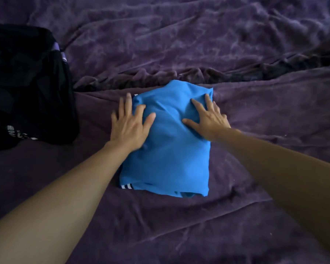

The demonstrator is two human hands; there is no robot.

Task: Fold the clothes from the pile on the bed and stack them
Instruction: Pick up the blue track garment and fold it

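Now | left hand (129, 128), right hand (209, 121) flat, fingers spread, pressing folded blue garment (170, 161) | black clothes (27, 88) left | purple blanket (198, 44) bunched behind

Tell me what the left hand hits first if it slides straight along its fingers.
The left hand, flat half on the blue garment, would probably meet the bunched purple blanket ridge first; depth unclear.

Blue garment (170, 149), purple blanket (198, 44)

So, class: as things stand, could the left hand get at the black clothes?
Probably yes. The left hand lies open on the blue garment's edge, holding nothing, and only bare blanket lies between it and the black clothes to its left.
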